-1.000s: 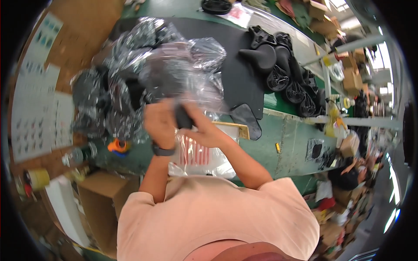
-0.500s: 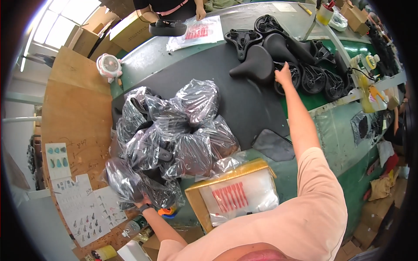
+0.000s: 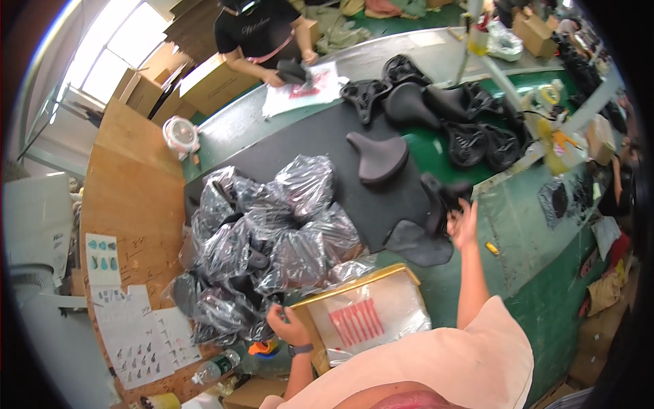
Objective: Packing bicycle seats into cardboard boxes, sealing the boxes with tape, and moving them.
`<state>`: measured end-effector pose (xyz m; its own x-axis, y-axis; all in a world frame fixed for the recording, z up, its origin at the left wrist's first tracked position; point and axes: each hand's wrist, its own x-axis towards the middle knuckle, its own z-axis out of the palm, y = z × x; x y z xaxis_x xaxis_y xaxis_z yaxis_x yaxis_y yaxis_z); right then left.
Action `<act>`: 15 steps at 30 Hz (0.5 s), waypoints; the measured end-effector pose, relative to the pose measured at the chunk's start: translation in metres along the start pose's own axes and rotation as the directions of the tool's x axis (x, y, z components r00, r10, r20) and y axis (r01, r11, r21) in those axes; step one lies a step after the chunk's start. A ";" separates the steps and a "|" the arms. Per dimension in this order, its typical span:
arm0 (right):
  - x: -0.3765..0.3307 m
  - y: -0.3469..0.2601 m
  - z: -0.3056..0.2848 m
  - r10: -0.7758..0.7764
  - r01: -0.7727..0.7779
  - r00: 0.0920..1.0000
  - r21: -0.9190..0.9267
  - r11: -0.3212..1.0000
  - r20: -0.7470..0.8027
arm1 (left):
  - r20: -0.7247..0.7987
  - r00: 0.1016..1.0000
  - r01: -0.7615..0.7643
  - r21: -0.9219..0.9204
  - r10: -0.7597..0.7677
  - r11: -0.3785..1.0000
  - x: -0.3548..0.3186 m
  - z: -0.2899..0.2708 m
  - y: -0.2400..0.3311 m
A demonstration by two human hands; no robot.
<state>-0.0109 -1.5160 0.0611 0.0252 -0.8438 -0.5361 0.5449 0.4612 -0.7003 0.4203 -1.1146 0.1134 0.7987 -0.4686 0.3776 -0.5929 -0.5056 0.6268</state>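
The left hand (image 3: 289,327), fingers parted, is beside plastic-wrapped saddles (image 3: 293,252) — well apart from the right hand (image 3: 464,226), fingers spread beside a black saddle (image 3: 434,199).

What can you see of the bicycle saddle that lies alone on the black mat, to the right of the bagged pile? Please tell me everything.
The saddle looks dark grey, matt and smooth, like a padded synthetic cover. It narrows to a rounded nose and widens at the rear. It lies unbagged, cover up, nose toward the picture's upper left, on the black mat. Its underside is hidden. The right hand does not touch it.
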 end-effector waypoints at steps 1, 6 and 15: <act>-0.018 0.011 -0.035 -0.026 0.031 0.998 0.088 0.996 -0.058 | 0.045 0.952 -0.305 0.073 0.303 0.950 -0.009 0.005 0.028; -0.146 0.058 -0.181 0.280 -0.275 0.957 0.074 0.959 -0.079 | 0.773 0.508 -0.182 -0.335 0.380 0.924 -0.122 0.067 0.101; -0.304 0.108 -0.259 0.243 -0.337 0.941 -0.731 0.594 -0.236 | 0.867 0.445 -0.183 -0.157 0.225 0.970 -0.249 0.145 0.063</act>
<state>-0.1773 -1.1385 0.0267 -0.0414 -0.6170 -0.7859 -0.2974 0.7585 -0.5798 0.1691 -1.1351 -0.0397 0.1331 -0.9501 -0.2822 -0.7053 -0.2908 0.6465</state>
